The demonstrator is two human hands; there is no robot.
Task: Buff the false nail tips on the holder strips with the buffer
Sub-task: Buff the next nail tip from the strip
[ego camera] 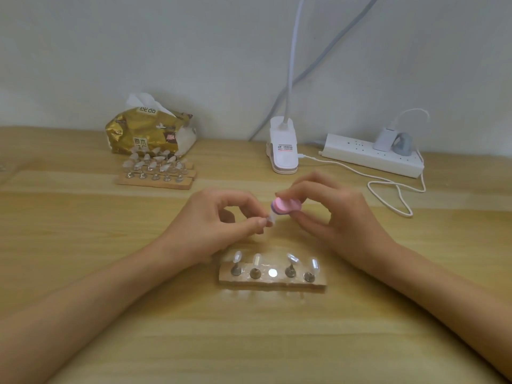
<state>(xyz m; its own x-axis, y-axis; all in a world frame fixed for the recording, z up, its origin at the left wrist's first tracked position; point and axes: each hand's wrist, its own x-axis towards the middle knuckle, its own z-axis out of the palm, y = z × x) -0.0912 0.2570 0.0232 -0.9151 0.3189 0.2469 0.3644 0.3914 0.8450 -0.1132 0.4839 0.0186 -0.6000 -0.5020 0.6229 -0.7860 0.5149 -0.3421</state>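
My left hand [219, 220] pinches a clear false nail tip [271, 217] on its small stand, lifted above the table. Against that tip lies the pink buffer [286, 205], which my right hand [329, 214] grips between thumb and fingers. Below both hands a wooden holder strip [273, 281] lies on the table with several clear nail tips on metal stands; its middle spot [273, 272] shows only a bare metal disc. Further holder strips [156, 173] with several tips sit at the back left.
A gold tissue pack [149, 128] stands behind the far strips. A white clip lamp base [283, 146] is at the back centre, its neck rising up. A white power strip [371, 155] with a plugged charger lies back right; a white cable [393, 189] loops across the table.
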